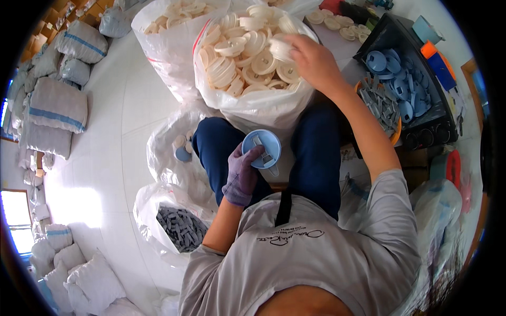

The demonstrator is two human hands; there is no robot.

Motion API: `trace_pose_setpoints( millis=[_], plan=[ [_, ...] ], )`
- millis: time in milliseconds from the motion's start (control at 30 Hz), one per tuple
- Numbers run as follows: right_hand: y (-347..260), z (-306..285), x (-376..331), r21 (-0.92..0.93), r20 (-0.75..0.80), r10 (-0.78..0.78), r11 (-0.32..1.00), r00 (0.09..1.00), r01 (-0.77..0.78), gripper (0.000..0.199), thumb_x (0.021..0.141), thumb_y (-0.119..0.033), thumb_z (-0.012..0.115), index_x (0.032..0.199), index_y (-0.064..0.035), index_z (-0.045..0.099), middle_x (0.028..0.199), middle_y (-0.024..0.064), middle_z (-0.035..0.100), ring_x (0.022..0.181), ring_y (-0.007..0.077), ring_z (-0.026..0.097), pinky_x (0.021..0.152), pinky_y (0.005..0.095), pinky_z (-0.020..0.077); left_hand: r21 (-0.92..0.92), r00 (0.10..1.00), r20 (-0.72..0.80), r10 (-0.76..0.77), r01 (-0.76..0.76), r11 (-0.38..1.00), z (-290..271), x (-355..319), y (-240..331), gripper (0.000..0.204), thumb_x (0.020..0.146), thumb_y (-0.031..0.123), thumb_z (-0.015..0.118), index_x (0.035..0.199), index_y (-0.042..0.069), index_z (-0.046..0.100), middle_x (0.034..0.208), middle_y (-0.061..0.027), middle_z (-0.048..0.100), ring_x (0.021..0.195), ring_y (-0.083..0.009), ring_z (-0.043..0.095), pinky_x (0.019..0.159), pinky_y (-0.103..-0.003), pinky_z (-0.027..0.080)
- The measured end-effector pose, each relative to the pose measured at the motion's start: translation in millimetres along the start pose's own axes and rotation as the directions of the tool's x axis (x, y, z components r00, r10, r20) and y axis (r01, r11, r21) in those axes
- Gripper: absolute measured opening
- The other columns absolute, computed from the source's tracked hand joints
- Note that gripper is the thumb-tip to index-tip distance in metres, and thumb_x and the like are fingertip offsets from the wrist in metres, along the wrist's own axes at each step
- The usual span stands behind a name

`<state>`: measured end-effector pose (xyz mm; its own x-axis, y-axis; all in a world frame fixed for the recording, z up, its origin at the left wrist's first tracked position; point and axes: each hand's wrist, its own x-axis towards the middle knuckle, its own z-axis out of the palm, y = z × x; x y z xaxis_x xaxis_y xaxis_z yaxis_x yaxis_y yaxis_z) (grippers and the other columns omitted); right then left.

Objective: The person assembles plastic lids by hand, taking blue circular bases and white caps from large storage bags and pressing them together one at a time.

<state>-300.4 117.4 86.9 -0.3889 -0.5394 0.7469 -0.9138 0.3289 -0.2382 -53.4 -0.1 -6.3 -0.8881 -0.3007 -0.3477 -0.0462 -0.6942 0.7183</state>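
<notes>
My left hand (240, 178), in a purple glove, holds a light blue round lid (270, 138) above my lap. The thumb lies across the lid's face, next to a grey strip on it. At the big white bag (237, 108) in front of my knees, my bare right hand (317, 64) has its fingers closed on a cream round lid (281, 49), blurred by motion. Beneath that lid, the bag is heaped with similar cream lids (258, 77).
A black crate (440, 113) of blue lids (403, 84) and a container of grey strips (378, 102) stand on the right. To my left, a plastic bag holds dark grey strips (182, 229). Another bag of cream lids (168, 58) stands ahead; stacked sacks (58, 105) line the far left.
</notes>
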Motion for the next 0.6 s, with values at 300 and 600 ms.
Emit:
trace_pose_setpoints(
  millis=[300,600],
  plan=[
    [-72.6,-24.1,-115.6,0.443,0.652,0.4,0.488,0.644,-0.752,0.034,0.087,-0.003,0.05,0.121,-0.0048,0.054,0.09,0.0086,0.059,0.083,0.0155,0.058,0.079,0.0282,0.047,0.105,0.995,0.04,-0.097,0.092,0.99,4.9,4.6,-16.1,0.035,0.077,0.006,0.065,0.11,-0.004,0.06,0.096,-0.0074,0.065,0.085,-0.0146,0.063,0.078,-0.027,0.05],
    [-93.0,-12.5,-149.3,0.249,0.415,0.484,0.754,0.77,-0.608,0.059,0.077,-0.029,0.076,0.123,-0.0007,0.052,0.116,0.0149,0.054,0.105,0.029,0.057,0.09,0.0349,0.0462,0.273,0.992,-0.011,-0.125,0.124,0.954,14.3,1.7,-21.5,0.035,0.076,0.006,0.065,0.108,-0.004,0.061,0.091,-0.0061,0.065,0.081,-0.0132,0.061,0.075,-0.026,0.05]
  ],
)
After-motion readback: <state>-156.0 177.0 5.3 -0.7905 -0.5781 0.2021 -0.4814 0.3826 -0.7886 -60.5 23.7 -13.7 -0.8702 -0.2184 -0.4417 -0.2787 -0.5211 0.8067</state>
